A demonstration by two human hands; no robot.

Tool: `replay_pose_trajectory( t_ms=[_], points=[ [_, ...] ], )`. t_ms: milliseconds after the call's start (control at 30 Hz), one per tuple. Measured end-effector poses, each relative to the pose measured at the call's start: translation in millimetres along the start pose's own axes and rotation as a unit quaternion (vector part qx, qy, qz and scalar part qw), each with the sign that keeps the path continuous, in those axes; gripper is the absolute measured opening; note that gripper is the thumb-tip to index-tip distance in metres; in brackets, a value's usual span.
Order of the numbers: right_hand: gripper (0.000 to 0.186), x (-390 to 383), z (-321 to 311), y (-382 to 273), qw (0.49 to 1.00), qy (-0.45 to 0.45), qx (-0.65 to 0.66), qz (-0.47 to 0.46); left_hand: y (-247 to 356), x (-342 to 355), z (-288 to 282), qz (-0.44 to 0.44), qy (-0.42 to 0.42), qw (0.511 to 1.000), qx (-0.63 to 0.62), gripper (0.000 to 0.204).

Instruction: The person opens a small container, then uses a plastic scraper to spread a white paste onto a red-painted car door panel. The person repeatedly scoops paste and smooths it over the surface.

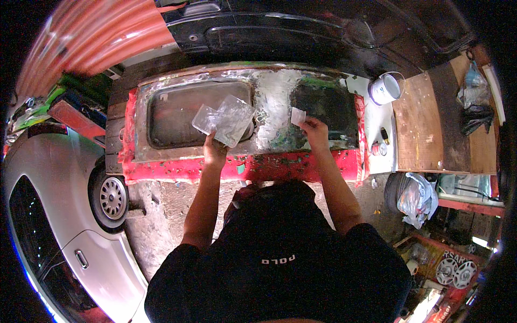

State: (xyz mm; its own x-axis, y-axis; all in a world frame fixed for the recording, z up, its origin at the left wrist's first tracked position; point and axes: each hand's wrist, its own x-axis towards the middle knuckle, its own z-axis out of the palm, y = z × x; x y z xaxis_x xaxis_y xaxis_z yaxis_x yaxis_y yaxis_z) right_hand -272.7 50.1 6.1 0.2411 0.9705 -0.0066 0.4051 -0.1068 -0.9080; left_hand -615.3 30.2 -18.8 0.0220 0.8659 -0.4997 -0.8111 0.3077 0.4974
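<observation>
Some clear, flat plastic pieces [235, 119] with greyish smears are gripped along their near edge by my left hand [216, 151]. Whether they are sheets or a shallow container, I cannot tell. My right hand [315, 131] pinches a small whitish translucent square [298, 116], raised a little to the right of the plastic. Both hands are over a worn vehicle panel [272, 86] with patchy paint, a pale filler-like band down its middle and a dark window area at each side. Red cloth [258, 168] lies under its near edge.
A white bucket [383, 90] stands right of the panel, near a small dark bottle [384, 134] and a can [382, 148]. Brown wooden boards [417, 124] lie farther right. A silver car [64, 210] is at my left. A black vehicle body [301, 35] spans the far side.
</observation>
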Motion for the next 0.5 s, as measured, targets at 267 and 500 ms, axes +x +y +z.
replay_pose_trajectory(
  t_ms=[267, 500],
  points=[
    [0.022, -19, -31, -58, 0.985, -0.096, 0.137, 0.031, -18, -24, 44, 0.007, -0.073, 0.997, 0.022, 0.054],
    [0.031, -28, -43, -97, 0.982, -0.169, 0.006, -0.084, -23, -78, 93, 0.029, -0.126, 0.988, 0.089, 0.051]
  ],
)
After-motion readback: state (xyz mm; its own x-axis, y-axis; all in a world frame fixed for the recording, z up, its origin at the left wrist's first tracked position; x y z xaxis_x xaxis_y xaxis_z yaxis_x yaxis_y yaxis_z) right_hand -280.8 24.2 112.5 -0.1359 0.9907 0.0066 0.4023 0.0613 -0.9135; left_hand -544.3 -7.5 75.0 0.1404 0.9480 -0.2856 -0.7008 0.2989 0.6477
